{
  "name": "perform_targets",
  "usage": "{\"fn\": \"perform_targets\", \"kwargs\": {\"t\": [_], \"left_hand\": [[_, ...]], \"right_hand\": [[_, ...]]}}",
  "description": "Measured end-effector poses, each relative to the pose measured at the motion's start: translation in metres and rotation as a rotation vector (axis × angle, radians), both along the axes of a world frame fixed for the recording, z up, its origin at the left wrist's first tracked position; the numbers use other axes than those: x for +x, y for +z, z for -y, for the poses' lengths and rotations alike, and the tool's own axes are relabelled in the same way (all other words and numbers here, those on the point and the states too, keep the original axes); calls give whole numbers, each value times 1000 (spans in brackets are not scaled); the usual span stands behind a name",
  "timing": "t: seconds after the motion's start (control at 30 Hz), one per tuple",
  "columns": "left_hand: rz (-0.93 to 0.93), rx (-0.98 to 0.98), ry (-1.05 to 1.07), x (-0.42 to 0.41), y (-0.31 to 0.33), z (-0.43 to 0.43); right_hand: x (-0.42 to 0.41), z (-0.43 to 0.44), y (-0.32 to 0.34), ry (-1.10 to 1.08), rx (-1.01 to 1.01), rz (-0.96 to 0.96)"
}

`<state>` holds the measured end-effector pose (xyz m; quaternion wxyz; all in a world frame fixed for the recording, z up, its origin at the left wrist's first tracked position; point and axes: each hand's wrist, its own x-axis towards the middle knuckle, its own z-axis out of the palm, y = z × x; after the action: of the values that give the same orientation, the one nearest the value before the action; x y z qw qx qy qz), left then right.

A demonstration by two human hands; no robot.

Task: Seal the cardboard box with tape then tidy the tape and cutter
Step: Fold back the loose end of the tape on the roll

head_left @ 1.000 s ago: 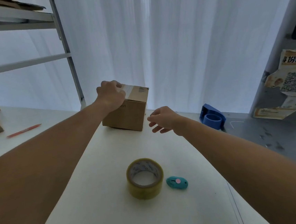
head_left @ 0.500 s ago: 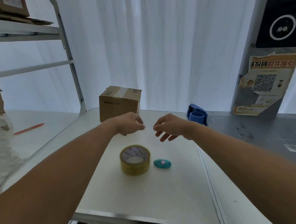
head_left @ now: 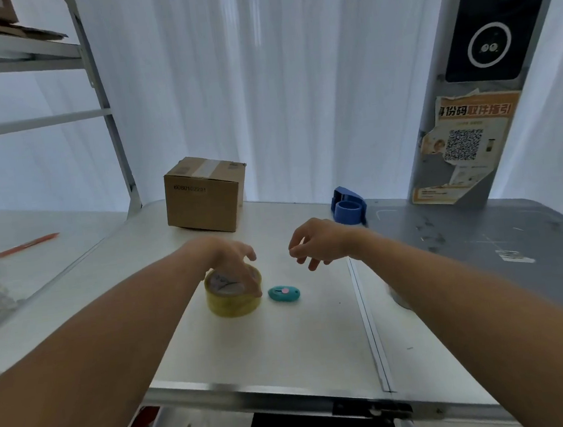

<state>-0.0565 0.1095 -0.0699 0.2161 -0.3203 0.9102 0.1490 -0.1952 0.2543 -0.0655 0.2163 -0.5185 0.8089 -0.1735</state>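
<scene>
The cardboard box (head_left: 203,203) stands at the back of the white table (head_left: 286,350), with a clear strip of tape along its top seam. A yellow tape roll (head_left: 230,304) lies flat near the middle of the table. My left hand (head_left: 233,259) is on top of it, fingers spread over its upper rim, thumb raised clear. Just to the right of the roll lies a small teal cutter (head_left: 283,293). My right hand (head_left: 317,244) hovers behind the cutter, fingers loosely curled and holding nothing.
A blue tape dispenser (head_left: 348,207) sits at the back right, beside a grey post with a poster (head_left: 463,147). A metal shelf frame (head_left: 110,126) rises on the left, with a red pen (head_left: 28,243) on the surface beyond it. The table's front edge (head_left: 256,391) is close.
My left hand left the box top and came down onto the tape roll. My right hand drew back a little toward the cutter. The view pulled back from the box.
</scene>
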Motion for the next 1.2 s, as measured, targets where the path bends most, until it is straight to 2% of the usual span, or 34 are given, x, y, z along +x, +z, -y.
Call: {"fn": "perform_targets", "kwargs": {"t": [0.2, 0.4, 0.5, 0.57, 0.63, 0.9, 1.07, 1.2], "left_hand": [[-179, 92, 9, 7, 3, 13], [-653, 275, -45, -5, 25, 14], [-796, 304, -73, -21, 30, 11], [-848, 329, -87, -32, 31, 11], [-863, 370, -103, -41, 31, 11], [-805, 455, -169, -70, 21, 5], [-873, 318, -256, -76, 8, 4], [-842, 270, -293, -72, -1, 8]], "right_hand": [[-12, -8, -4, -12, -41, 39], [-32, -14, 12, -74, -246, 230], [-42, -18, 14, -47, -204, 437], [-47, -20, 10, -20, -196, 615], [-52, -23, 4, -5, -228, 713], [-65, -24, -11, -109, -442, 543], [-67, -22, -22, -133, -459, 479], [-64, -18, -31, -180, -472, 414]]}}
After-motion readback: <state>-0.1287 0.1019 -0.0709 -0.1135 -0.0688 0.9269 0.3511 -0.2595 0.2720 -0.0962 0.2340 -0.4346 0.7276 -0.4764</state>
